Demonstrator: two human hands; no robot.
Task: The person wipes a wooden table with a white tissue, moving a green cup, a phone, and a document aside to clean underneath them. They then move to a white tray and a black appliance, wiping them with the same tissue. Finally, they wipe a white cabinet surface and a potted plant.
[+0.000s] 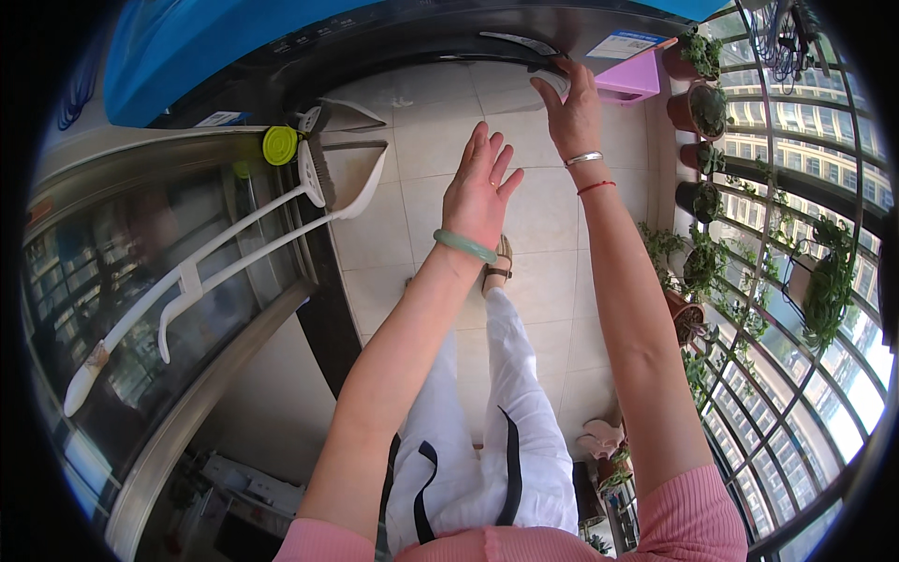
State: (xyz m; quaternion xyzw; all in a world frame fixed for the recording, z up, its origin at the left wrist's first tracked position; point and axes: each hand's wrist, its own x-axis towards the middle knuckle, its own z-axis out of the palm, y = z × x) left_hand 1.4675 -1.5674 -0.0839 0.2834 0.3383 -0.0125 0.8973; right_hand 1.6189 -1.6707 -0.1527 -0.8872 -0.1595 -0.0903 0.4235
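My left hand (482,187) hangs in the air over the tiled floor, fingers apart and holding nothing. A green bangle (464,245) circles that wrist. Farther forward, my right hand (574,114) is at the right edge of a dark, rounded washing machine door (412,54). Its thumb stands apart from the fingers, whose tips meet or nearly meet the door's rim; contact is unclear. A silver bracelet (583,158) and a red string (596,187) are on the right wrist. The washing machine has a blue cover (215,47) over its top.
To the left, a white long-handled broom (225,229) and dustpan (361,183) lean by a glass panel, near a yellow-green round lid (279,145). A purple plastic stool (632,82) stands right of the machine. Potted plants (702,108) line the window bars (777,309) at right.
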